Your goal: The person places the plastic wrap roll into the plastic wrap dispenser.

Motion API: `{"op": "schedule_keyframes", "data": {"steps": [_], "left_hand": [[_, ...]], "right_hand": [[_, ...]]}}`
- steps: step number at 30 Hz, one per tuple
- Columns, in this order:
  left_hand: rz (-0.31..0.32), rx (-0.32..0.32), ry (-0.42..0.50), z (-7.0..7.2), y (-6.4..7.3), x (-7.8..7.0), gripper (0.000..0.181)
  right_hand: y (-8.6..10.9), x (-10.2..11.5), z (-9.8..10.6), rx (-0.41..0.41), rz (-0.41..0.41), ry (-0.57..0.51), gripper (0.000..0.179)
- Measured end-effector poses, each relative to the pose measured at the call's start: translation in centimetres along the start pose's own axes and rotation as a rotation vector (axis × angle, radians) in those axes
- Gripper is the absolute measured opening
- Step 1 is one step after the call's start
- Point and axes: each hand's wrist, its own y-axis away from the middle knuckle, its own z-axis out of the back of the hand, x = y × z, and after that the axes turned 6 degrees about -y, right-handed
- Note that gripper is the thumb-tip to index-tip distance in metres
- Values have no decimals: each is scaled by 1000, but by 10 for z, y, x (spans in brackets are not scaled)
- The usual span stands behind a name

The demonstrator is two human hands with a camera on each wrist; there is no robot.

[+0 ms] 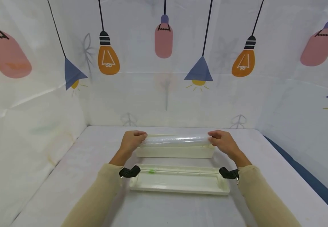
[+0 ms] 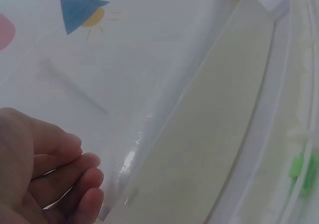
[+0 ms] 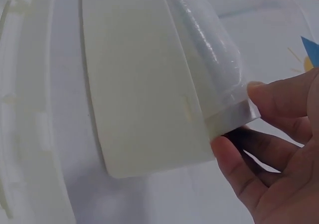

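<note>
- Film roll (image 1: 176, 140): over the rim of the box (image 1: 175, 152), ends pinched by left hand (image 1: 131, 141) and right hand (image 1: 223, 143).
- Tabletop (image 1: 175, 161): narrow strip separates box from shallow lid (image 1: 178, 181).

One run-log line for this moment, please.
left hand: at clear plastic film roll, left end; right hand: pinches right end; roll: along top of cream rectangular plastic box

White sheeting (image 1: 164, 97) printed with orange light bulbs (image 1: 108, 56), pink lamps (image 1: 164, 42) and blue cone-shaded pendants (image 1: 199, 71) on black cords walls in a white tabletop (image 1: 169, 211); a dark blue strip (image 1: 303, 175) borders its right edge.
</note>
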Motion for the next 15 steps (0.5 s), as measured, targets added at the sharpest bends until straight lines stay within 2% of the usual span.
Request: {"op": "schedule_keyframes", "data": {"steps": [9,15], "left_hand": [[-15,22,22,7,10,8,27],[-27,37,75,16,22,18,28]], "right_hand": [[-4,-1,1,40,-18,53,41],[-6,-4,0,59,10,77,40]]}}
